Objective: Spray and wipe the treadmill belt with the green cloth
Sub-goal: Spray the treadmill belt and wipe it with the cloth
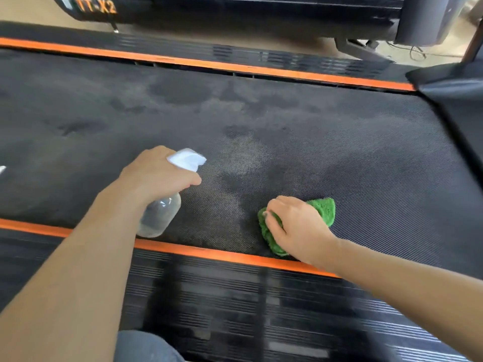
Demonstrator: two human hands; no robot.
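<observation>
The black textured treadmill belt (339, 142) fills the middle of the view, with darker wet patches across it. My left hand (156, 173) grips a clear spray bottle (159, 218) with a white trigger head, its nozzle pointing right over the belt. My right hand (295, 226) lies on top of the bunched green cloth (324, 210), fingers curled into it, pressing it on the belt close to the near orange strip.
Orange strips (209, 253) run along both belt edges, each with a ribbed black side rail (235, 304) outside it. A second treadmill marked TT-X2 (96, 6) stands beyond. The black motor cover (454, 82) rises at the right.
</observation>
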